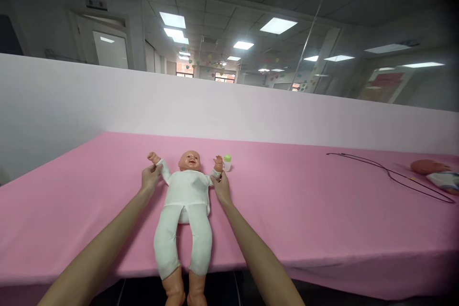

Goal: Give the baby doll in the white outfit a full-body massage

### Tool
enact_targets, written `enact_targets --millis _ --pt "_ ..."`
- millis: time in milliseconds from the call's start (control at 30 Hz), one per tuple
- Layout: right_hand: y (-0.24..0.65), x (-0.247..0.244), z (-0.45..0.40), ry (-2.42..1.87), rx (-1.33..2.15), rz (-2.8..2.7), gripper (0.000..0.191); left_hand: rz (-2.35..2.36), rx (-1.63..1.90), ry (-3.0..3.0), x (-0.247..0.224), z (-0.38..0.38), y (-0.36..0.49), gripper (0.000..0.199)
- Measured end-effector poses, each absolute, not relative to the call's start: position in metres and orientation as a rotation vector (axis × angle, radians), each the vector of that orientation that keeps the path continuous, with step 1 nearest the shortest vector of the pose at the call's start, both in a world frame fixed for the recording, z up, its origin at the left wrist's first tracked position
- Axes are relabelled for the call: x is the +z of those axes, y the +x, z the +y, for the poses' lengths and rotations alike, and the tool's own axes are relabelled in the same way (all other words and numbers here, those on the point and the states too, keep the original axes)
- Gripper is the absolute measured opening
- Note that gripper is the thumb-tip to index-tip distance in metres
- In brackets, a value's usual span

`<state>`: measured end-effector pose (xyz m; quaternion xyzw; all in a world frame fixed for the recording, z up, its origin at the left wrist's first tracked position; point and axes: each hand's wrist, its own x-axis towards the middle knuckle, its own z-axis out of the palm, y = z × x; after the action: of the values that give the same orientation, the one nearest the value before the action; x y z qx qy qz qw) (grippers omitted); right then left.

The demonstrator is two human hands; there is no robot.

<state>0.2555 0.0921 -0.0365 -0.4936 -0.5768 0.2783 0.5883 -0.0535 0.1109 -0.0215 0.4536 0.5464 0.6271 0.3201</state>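
A baby doll in a white long-sleeved suit lies on its back on a pink-covered table, its bare feet past the near edge. My left hand pinches the cuff of the doll's sleeve on the left of the view. On the other side, my right hand holds the other sleeve's cuff at the wrist. Just beyond that cuff stands a small baby bottle with a green cap, close to the doll's raised hand.
A thin black cord lies looped on the cloth at the right. Past it, at the far right edge, lies a flesh-coloured doll-like object with white fabric. A white partition runs along the table's far side.
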Motion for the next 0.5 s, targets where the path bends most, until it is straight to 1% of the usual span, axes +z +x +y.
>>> enact_targets --millis 67,167,200,400,500 --pt "0.254 -0.032 0.104 -1.158 0.681 -1.258 0.045 1.465 1.62 1.206 -0.023 0.121 -0.04 0.043" --pt "0.255 -0.031 0.12 -1.248 0.81 -1.203 0.029 1.512 1.493 1.197 -0.025 0.137 -0.026 0.048" --pt "0.256 -0.032 0.125 -1.27 0.855 -1.209 0.027 1.523 1.442 1.19 -0.025 0.143 -0.024 0.049" --pt "0.265 -0.037 0.134 -1.27 1.001 -1.215 0.034 1.457 1.236 1.196 -0.021 0.151 -0.033 0.05" --pt "0.277 -0.031 0.128 -1.078 1.157 -1.239 0.04 1.195 1.261 1.244 -0.022 0.135 -0.049 0.055"
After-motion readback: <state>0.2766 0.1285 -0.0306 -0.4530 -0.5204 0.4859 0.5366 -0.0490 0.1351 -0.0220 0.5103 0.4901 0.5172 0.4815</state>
